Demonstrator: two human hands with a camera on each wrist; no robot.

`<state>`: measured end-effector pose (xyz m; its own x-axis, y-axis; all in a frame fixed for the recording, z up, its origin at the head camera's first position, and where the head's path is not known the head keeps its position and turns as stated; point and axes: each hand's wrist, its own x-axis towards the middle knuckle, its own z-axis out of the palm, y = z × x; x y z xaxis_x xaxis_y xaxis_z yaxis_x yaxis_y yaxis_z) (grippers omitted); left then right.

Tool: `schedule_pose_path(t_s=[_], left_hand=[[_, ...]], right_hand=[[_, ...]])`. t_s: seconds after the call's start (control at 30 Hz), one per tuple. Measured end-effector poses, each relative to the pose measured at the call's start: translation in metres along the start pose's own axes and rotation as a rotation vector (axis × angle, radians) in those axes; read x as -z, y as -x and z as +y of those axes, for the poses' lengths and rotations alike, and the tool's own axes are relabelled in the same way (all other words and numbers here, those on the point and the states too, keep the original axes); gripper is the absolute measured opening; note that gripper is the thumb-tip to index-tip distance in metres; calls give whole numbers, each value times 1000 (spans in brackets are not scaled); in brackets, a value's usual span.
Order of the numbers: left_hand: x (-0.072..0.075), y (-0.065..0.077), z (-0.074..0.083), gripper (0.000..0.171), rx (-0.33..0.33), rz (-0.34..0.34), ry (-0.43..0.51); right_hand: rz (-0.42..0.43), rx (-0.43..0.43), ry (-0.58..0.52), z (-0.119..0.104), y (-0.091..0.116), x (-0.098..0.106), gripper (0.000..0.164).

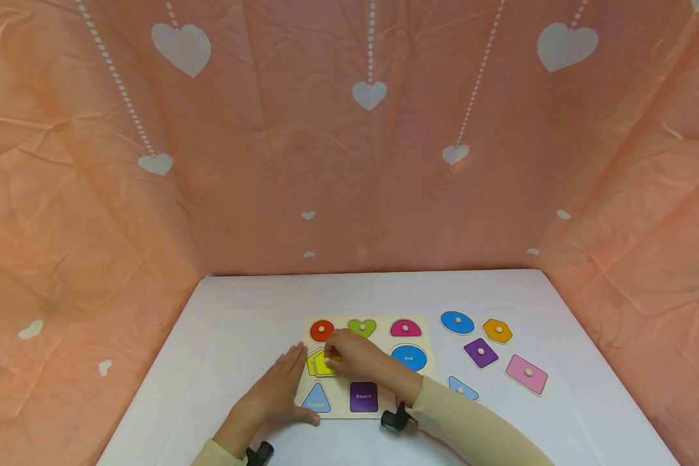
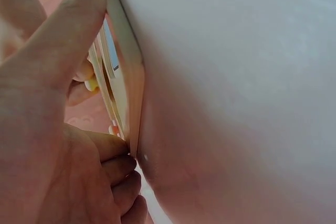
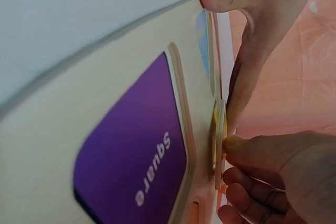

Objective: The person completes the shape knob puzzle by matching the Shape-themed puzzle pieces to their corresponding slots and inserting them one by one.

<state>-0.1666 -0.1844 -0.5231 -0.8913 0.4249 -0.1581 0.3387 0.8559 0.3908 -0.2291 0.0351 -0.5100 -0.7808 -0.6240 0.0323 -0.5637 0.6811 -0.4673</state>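
A cream shape-puzzle board (image 1: 339, 404) lies on the white table. My right hand (image 1: 355, 355) pinches the knob of a yellow puzzle piece (image 1: 320, 367) over the yellow recess in the board's left column. The piece sits a little askew to that recess; in the right wrist view its edge (image 3: 220, 150) stands above the board surface. Fingers mostly straight, my left hand (image 1: 276, 386) rests along the board's left edge, its thumb at the near left corner. The red circle (image 1: 321, 331), green heart (image 1: 358, 327) and magenta half-circle (image 1: 406, 329) sit in the far row with knobs showing.
Right of the board lie loose knobbed pieces: a blue oval (image 1: 457, 321), an orange hexagon (image 1: 498, 331), a purple square (image 1: 481, 353), a pink rectangle (image 1: 527, 374) and a blue triangle (image 1: 463, 388). Printed triangle (image 1: 316, 397), square (image 1: 364, 397) and oval (image 1: 409, 357) recesses show no pieces.
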Motion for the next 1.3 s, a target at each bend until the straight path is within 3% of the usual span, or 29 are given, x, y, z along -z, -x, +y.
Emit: schedule_pose_path(t_s=[0.47,0.73,1.0,1.3], left_hand=[[0,2,1,142,-12,-2,3],[-7,-2,-8,145,-29,12,4],[4,2,3,141,2,-8,5],[5,3,6,141,17,-13,-6]], right_hand=[[-8,2,-4,0,-10,-9,9],[-11,16,-22,1,-12,-9,11],[-18,-3,-22,2,-14,-13,12],[-23,-14,-31,1,-14,-12,12]])
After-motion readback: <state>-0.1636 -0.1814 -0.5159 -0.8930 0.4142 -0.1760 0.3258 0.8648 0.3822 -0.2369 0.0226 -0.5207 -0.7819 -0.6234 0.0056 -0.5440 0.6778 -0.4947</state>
